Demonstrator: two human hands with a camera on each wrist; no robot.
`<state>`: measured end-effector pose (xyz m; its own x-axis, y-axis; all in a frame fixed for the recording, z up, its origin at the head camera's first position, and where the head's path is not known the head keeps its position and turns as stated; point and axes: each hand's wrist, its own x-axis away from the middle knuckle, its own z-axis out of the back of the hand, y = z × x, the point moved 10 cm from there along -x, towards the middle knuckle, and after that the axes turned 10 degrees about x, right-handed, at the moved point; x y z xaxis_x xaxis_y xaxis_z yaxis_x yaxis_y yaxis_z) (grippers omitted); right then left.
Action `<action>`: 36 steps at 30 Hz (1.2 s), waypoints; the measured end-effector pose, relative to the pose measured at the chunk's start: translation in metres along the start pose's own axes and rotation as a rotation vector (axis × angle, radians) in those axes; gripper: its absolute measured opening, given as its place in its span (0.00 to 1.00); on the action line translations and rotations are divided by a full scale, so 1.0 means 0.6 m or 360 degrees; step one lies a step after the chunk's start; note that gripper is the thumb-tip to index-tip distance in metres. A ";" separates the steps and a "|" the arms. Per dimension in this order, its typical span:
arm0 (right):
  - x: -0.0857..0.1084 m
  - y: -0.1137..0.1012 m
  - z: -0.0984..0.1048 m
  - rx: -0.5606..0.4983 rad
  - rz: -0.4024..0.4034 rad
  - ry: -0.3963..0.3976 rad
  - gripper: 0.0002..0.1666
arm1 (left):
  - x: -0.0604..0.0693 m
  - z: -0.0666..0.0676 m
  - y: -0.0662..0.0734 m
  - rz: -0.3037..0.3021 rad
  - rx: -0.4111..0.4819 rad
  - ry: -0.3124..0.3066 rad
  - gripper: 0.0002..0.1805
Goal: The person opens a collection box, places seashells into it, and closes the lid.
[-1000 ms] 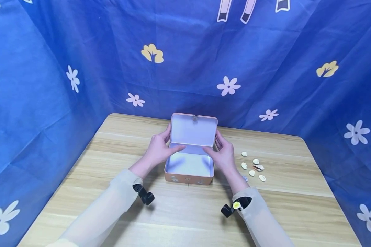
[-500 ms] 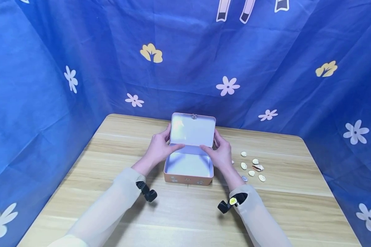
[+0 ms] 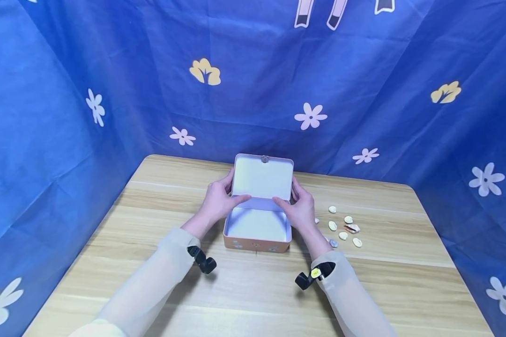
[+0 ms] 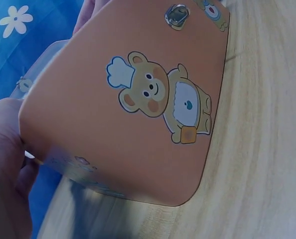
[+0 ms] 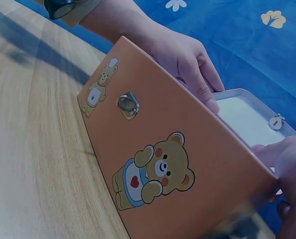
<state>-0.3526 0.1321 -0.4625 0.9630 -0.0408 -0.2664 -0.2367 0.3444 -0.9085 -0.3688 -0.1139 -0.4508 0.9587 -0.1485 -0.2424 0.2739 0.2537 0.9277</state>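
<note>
An orange hinged tin box (image 3: pixel 257 244) stands with its lid (image 3: pixel 263 175) raised at the back and its pale inside showing. Cartoon bears and a metal catch (image 5: pixel 128 105) decorate the front, seen close in both wrist views. My left hand (image 3: pixel 220 200) grips the box at the left near the hinge, thumb over the inside and fingers beside the lid. On the opposite side my right hand (image 3: pixel 301 208) holds it likewise, thumb reaching inward. Some fingertips are hidden behind the lid. A small latch plate (image 3: pixel 264 159) sits at the lid's top edge.
To the right of the box lie several pale shells (image 3: pixel 357 242), a bluish shell (image 3: pixel 333 243) and a brown-and-white shell (image 3: pixel 352 228). The wooden table (image 3: pixel 253 299) meets a blue patterned cloth (image 3: pixel 253 93) at the back and sides.
The lid has shifted slightly left at its right side, and its inner face looks brighter. Both forearms have drawn a little inward; the hands keep their hold on the box.
</note>
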 end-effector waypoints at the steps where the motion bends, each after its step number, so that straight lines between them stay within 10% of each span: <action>1: 0.000 0.000 0.000 -0.0009 0.0000 -0.0001 0.54 | 0.000 0.000 -0.001 -0.0004 0.0010 0.0004 0.56; 17: 0.000 0.019 -0.008 -0.0095 -0.0105 -0.0038 0.51 | -0.001 -0.004 -0.022 0.0080 0.0356 0.0010 0.52; 36: 0.020 -0.032 0.000 -0.0107 -0.0248 -0.0119 0.46 | -0.002 -0.008 -0.051 0.0295 0.0309 -0.0039 0.53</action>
<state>-0.3364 0.1249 -0.4486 0.9950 -0.0177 -0.0984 -0.0897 0.2759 -0.9570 -0.3781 -0.1169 -0.4801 0.9884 -0.1404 -0.0585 0.0716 0.0907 0.9933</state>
